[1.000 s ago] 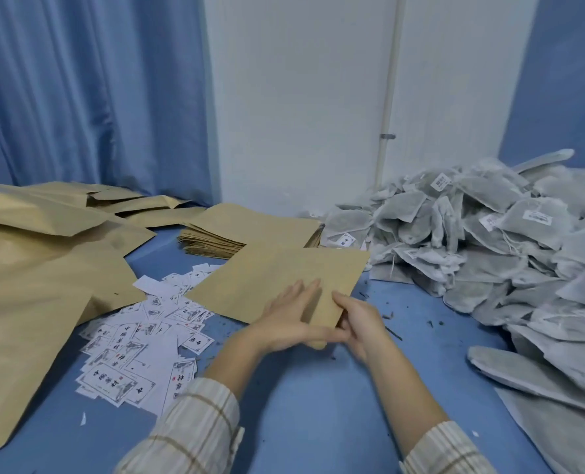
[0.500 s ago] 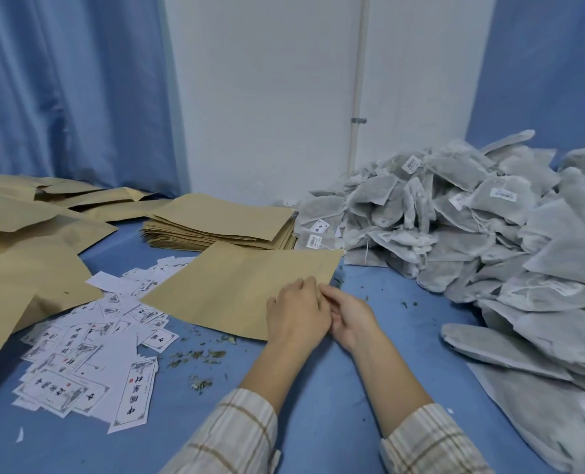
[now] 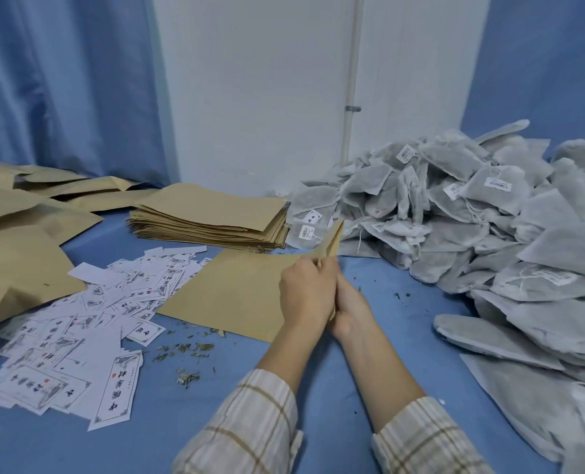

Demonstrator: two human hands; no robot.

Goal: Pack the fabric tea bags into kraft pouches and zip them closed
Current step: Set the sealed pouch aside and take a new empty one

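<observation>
A flat kraft pouch (image 3: 236, 289) lies on the blue table in front of me. My left hand (image 3: 306, 292) and my right hand (image 3: 351, 307) are pressed together at its right edge and grip that edge, which stands lifted and curled up above my fingers. A big heap of grey fabric tea bags (image 3: 482, 213) with small white tags fills the right side of the table. A neat stack of empty kraft pouches (image 3: 212, 220) sits just behind the pouch I hold.
Several white printed labels (image 3: 79, 333) are scattered at the left front. More kraft pouches (image 3: 21, 254) lie loose at the far left. Tea crumbs (image 3: 185, 350) dot the blue table (image 3: 168, 412). A white wall and blue curtains stand behind.
My hands have closed together on the pouch's right edge and raised it, so the edge now curls upward. The view has shifted slightly to the right.
</observation>
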